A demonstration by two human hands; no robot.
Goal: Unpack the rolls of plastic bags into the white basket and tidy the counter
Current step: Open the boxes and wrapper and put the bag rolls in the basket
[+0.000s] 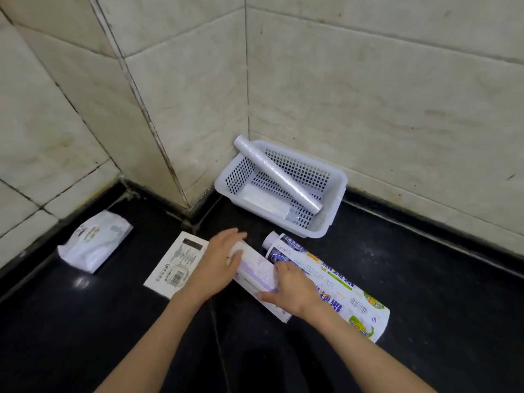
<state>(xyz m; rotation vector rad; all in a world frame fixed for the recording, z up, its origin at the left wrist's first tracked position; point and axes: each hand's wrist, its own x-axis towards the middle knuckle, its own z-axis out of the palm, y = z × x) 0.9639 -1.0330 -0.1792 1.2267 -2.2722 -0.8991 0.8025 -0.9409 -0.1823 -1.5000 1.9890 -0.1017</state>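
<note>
Two hands [219, 262], two basket rolls [276, 174]

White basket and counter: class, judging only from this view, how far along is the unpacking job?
Done: one long roll lies across the white basket, a flatter pack beneath it. In hand: both hands, left hand and right hand, on a lilac-printed box. Left: the printed wrapper, flat carton and soft packet.

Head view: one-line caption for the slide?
Both hands, left and right, on a lilac box on the counter; one roll leans in the basket.
</note>
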